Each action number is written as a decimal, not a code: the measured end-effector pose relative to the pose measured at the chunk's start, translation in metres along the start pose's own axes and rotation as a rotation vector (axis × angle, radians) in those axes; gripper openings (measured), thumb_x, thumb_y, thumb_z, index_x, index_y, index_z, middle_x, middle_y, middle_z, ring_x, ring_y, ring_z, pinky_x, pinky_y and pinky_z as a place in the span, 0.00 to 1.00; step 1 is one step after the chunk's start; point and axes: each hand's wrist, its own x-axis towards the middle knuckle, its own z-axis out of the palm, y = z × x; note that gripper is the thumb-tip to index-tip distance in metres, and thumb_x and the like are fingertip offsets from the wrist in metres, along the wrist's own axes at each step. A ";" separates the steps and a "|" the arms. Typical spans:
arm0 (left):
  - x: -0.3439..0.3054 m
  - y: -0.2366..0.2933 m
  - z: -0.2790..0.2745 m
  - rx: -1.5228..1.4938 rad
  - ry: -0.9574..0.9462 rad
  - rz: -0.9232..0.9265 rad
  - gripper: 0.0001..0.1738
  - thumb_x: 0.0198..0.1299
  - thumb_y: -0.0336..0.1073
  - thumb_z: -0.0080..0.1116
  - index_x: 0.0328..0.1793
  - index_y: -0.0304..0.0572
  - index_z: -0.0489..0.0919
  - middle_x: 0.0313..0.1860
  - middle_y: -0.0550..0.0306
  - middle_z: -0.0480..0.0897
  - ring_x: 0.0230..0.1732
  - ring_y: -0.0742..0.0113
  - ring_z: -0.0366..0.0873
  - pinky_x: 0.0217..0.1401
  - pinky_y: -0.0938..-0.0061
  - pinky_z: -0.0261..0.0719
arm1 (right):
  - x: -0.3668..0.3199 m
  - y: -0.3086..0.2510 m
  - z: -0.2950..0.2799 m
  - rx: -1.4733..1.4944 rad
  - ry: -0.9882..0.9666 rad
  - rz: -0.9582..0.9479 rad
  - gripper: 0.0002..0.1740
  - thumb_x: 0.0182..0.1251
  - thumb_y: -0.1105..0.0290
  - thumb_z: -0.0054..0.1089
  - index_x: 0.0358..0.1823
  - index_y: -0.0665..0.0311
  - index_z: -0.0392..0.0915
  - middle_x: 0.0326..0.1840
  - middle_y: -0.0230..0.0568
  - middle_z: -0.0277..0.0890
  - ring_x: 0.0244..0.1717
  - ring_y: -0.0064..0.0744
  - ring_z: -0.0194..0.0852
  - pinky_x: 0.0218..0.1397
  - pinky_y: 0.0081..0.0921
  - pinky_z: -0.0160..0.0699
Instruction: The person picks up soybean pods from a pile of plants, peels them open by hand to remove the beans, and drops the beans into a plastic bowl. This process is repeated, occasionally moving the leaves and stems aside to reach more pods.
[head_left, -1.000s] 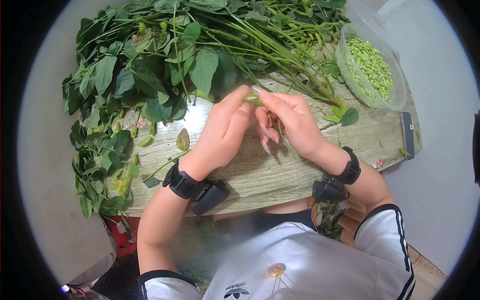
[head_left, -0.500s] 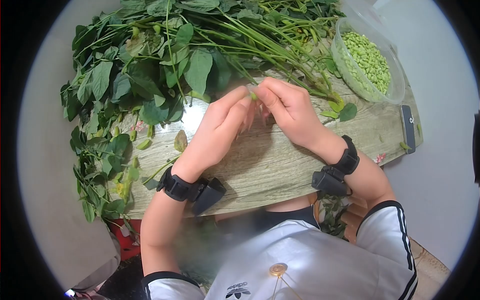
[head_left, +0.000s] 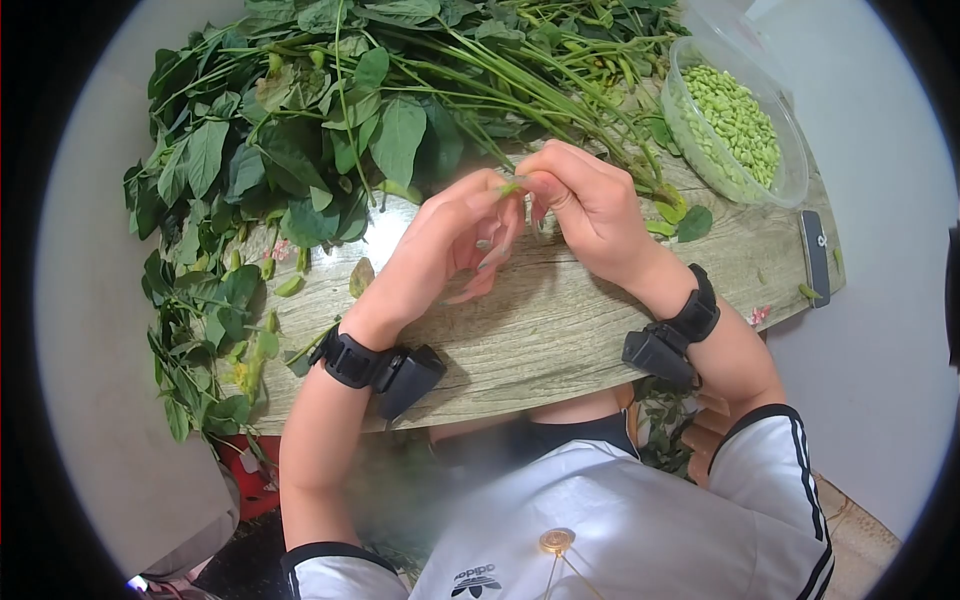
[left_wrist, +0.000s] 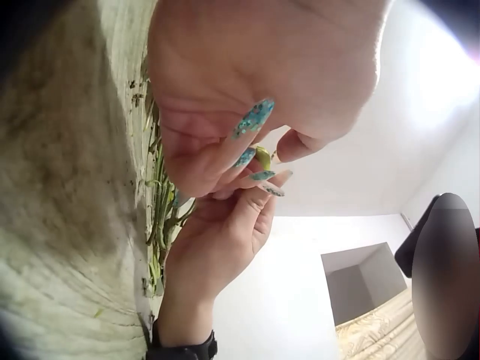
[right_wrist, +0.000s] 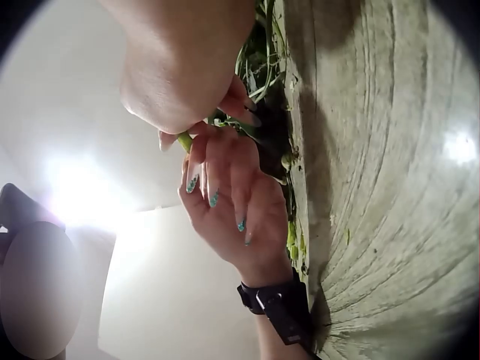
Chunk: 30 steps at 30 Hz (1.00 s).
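Observation:
A small green bean pod (head_left: 509, 188) is pinched between the two hands, above the middle of the wooden table (head_left: 520, 330). My left hand (head_left: 450, 240) holds it with thumb and forefinger, the other fingers loosely bent below. My right hand (head_left: 595, 215) pinches the pod's other end, its remaining fingers curled. In the left wrist view the pod (left_wrist: 262, 157) shows yellow-green among the painted nails; in the right wrist view the pod (right_wrist: 185, 141) shows at the fingertips. Whether the pod is split cannot be told.
Leafy bean plants (head_left: 400, 140) cover the table's back and left. A clear tub (head_left: 790, 195) of shelled green beans (head_left: 735, 125) stands at the back right. Near the right edge lies a dark phone-like object (head_left: 815, 258). Loose pods (head_left: 289, 287) and leaves lie at the left.
Since the earlier frames, the left hand has turned so its lower fingers show, and the right fingers have curled in. The pod stays between the hands.

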 end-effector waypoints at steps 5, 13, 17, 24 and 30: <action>0.001 -0.002 -0.003 0.019 -0.015 -0.003 0.19 0.73 0.48 0.40 0.44 0.38 0.70 0.25 0.63 0.69 0.17 0.78 0.61 0.16 0.83 0.61 | 0.000 0.000 0.000 -0.020 0.003 -0.015 0.06 0.72 0.70 0.56 0.41 0.66 0.77 0.32 0.41 0.73 0.28 0.36 0.73 0.32 0.28 0.72; -0.001 -0.001 -0.002 0.048 0.027 -0.020 0.13 0.72 0.41 0.40 0.43 0.39 0.70 0.25 0.64 0.68 0.17 0.79 0.60 0.15 0.83 0.60 | 0.001 0.001 -0.003 -0.132 -0.045 -0.109 0.04 0.67 0.73 0.59 0.40 0.65 0.77 0.32 0.43 0.73 0.32 0.44 0.75 0.34 0.33 0.73; -0.005 0.006 0.003 0.180 0.067 -0.044 0.12 0.73 0.40 0.40 0.43 0.40 0.70 0.22 0.67 0.65 0.16 0.80 0.58 0.14 0.83 0.60 | 0.003 0.002 -0.006 -0.196 -0.079 -0.145 0.05 0.64 0.75 0.60 0.40 0.64 0.77 0.32 0.43 0.73 0.33 0.46 0.76 0.34 0.35 0.74; -0.002 -0.001 0.006 0.049 0.044 -0.027 0.15 0.75 0.39 0.37 0.55 0.37 0.72 0.22 0.69 0.58 0.15 0.80 0.57 0.14 0.82 0.63 | 0.011 0.004 -0.021 -0.333 -0.072 0.028 0.08 0.68 0.71 0.55 0.45 0.63 0.80 0.34 0.41 0.80 0.32 0.43 0.78 0.35 0.30 0.78; 0.004 -0.007 -0.003 0.071 0.054 0.047 0.17 0.78 0.38 0.38 0.63 0.35 0.71 0.27 0.66 0.69 0.21 0.82 0.65 0.17 0.85 0.68 | -0.014 -0.048 -0.082 0.369 0.033 0.073 0.17 0.77 0.63 0.44 0.54 0.65 0.79 0.42 0.39 0.84 0.39 0.31 0.82 0.40 0.35 0.83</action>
